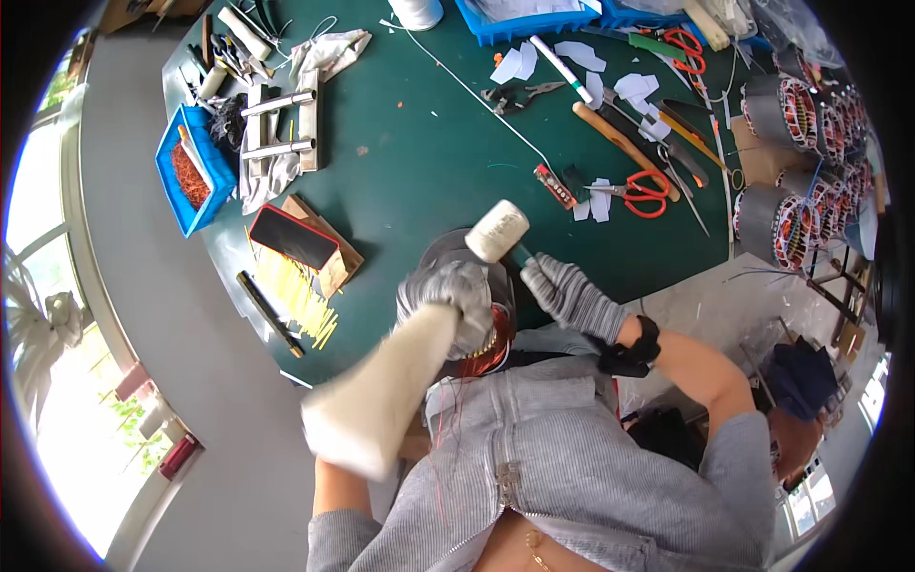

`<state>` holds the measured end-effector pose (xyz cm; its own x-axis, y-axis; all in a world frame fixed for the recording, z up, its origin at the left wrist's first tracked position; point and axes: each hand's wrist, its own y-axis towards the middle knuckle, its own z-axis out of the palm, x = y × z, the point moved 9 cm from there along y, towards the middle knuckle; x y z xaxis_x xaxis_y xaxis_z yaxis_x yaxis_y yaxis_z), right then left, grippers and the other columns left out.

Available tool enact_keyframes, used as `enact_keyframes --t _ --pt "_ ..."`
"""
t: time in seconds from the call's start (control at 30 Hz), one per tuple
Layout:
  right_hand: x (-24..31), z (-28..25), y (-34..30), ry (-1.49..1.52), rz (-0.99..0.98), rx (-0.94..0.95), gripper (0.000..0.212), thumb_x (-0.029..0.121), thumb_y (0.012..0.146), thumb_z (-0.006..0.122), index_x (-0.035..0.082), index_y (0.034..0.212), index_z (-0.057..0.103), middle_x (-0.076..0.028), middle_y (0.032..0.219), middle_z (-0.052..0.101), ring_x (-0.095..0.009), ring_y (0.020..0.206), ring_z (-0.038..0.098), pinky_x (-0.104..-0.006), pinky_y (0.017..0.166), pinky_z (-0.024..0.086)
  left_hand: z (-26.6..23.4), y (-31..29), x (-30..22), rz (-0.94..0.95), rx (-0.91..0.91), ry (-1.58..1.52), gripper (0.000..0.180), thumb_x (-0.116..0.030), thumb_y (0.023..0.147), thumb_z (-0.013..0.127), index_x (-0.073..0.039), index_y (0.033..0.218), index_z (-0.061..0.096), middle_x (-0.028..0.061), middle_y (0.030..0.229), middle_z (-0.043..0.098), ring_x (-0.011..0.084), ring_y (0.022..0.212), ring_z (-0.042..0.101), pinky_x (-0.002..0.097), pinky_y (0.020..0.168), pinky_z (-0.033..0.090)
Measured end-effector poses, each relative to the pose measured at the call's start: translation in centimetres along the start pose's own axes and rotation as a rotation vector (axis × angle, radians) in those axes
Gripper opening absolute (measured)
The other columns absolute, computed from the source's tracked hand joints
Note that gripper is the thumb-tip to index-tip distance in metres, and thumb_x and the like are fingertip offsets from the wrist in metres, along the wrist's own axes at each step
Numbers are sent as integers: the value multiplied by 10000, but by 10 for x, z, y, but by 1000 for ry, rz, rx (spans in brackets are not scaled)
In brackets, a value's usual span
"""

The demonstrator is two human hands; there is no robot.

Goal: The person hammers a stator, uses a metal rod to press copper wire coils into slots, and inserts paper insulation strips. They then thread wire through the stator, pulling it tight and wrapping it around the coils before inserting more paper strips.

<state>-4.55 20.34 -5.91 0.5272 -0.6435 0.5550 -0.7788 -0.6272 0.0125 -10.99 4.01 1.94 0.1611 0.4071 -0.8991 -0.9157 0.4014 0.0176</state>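
Both hands wear grey striped gloves. My left hand [446, 294] is closed round the narrow end of a cream-coloured, paddle-shaped tool [386, 396]; its wide end is blurred and points toward my left forearm. Beneath that hand, at the table's near edge, stands a motor stator [493, 351] with a dark grey shell and copper windings, partly hidden by the hand. My right hand [575, 296] grips the handle of a mallet [498, 231]. The mallet's white cylindrical head is raised beside the stator, up and to the right of my left hand.
Left on the green table [410, 153] lie a phone [294, 236], a blue tray of copper scraps [195, 172] and a metal-rod frame [279, 124]. Red-handled scissors [648, 194], pliers [519, 93] and a wooden stick [624, 148] lie farther right. Several stators [774, 224] stand at the right edge.
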Motion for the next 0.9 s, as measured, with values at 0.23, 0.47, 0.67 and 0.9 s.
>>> enact_keyframes --t 0.23,0.47,0.67,0.9 --pt "-128 79 4 837 320 -57 242 145 929 592 36 1145 576 -188 1119 623 -331 992 630 -372 800 561 -108 40 5 -110 -510 120 190 -233 965 569 -61 884 559 -1 725 524 128 622 505 290 622 440" --pt "-65 1 53 16 82 -25 551 272 818 638 65 1306 489 -216 1191 580 -405 1070 559 -457 940 453 -131 -13 26 -386 -395 382 509 -219 994 517 -44 1440 344 152 1445 385 231 1314 415 308 1080 348" --pt "114 -19 47 126 -217 163 656 406 717 751 121 1260 519 -181 1296 464 -352 1280 404 -454 1097 297 -14 -119 -11 -417 -101 431 576 -363 1063 170 38 1261 533 136 1253 595 221 1186 533 375 1104 317" --pt "-66 -41 -57 1180 498 -354 255 92 948 522 6 1182 576 -119 1199 572 -197 1081 567 -307 965 456 -128 -347 -45 44 -1172 110 526 -460 1013 334 -32 1032 639 154 1123 636 247 1141 551 364 1036 381"
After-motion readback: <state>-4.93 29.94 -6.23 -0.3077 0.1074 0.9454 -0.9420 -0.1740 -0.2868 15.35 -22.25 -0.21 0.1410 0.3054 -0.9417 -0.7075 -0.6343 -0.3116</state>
